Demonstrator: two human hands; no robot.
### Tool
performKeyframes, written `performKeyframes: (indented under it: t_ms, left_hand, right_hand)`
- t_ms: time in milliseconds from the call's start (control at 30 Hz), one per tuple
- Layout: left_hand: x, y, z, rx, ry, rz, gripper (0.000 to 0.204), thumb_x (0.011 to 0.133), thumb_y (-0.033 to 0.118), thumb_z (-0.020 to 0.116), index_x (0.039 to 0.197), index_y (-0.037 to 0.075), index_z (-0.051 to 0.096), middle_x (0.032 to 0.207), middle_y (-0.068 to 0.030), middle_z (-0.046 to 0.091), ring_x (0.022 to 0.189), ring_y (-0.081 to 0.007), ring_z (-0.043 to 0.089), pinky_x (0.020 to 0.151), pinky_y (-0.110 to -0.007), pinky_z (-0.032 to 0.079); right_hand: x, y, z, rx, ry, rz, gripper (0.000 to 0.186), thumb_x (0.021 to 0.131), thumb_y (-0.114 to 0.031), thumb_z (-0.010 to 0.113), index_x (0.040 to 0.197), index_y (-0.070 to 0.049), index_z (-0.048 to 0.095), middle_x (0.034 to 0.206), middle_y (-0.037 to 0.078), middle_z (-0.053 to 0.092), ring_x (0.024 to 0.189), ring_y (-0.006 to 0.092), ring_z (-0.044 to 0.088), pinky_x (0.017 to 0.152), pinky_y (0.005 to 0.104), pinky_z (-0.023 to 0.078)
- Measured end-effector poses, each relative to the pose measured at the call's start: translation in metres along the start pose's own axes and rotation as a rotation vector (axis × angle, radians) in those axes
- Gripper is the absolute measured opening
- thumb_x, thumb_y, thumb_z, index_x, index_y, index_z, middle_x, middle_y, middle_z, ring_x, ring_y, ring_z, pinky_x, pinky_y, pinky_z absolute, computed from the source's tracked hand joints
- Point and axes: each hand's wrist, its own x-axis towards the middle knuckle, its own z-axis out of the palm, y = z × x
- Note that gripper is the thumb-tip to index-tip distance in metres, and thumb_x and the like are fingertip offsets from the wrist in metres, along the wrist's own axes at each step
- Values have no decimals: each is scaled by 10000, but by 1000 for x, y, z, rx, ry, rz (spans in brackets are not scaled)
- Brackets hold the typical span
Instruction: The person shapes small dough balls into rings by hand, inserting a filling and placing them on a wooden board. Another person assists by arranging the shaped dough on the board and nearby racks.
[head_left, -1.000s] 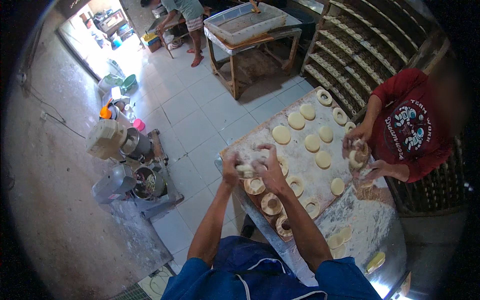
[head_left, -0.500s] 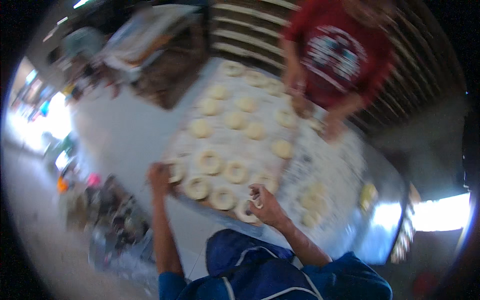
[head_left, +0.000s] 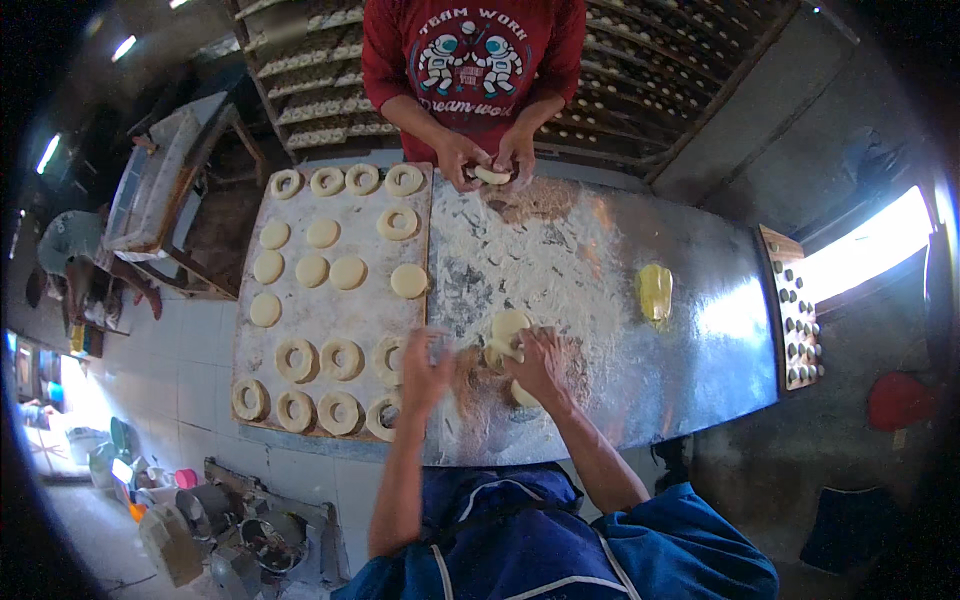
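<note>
My right hand [head_left: 541, 363] is on a small group of pale dough rounds [head_left: 511, 323] on the floured table, its fingers closed on the edge of one. Just left of it, above the right edge of the wooden board [head_left: 370, 318], my left hand [head_left: 425, 370] is smeared by motion, and its fingers cannot be read. Dough rings [head_left: 341, 359] line the near part of the board, several plain dough rounds [head_left: 311, 270] lie in its middle, and more rings stand along the far edge. Another dough round [head_left: 523, 393] is partly hidden under my right wrist.
Across the metal table [head_left: 690, 350], a person in a red shirt [head_left: 475, 60] shapes a piece of dough [head_left: 492, 176] with both hands. A yellow lump [head_left: 655, 293] lies to the right. Racks of dough pieces [head_left: 325, 105] stand behind; buckets and containers [head_left: 200, 510] crowd the floor at left.
The view has swung to the right. My right hand went from a ring on the board to the dough rounds on the table. My left hand left the board's left end and moved right.
</note>
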Motion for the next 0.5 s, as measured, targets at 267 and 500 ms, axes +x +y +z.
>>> performKeyframes:
  t_ms: [267, 500]
  left_hand:
    - [-39, 42, 95, -295, -213, -258, 277, 895, 44, 630, 1163, -22, 602, 1057, -95, 670, 963, -159, 626, 822, -308, 521]
    - [-58, 61, 135, -856, -65, -448, 319, 891, 41, 640, 1198, -2, 566, 1057, -86, 661, 960, -169, 637, 844, -285, 517]
  right_hand:
    - [-13, 25, -40, 931, -153, 173, 532, 713, -40, 772, 1114, -14, 424, 921, 151, 649, 853, 216, 661, 736, 352, 542]
    - [-19, 63, -74, 1046, -468, -174, 555, 775, -29, 710, 1224, -28, 384, 1073, 139, 604, 978, 195, 615, 818, 337, 512]
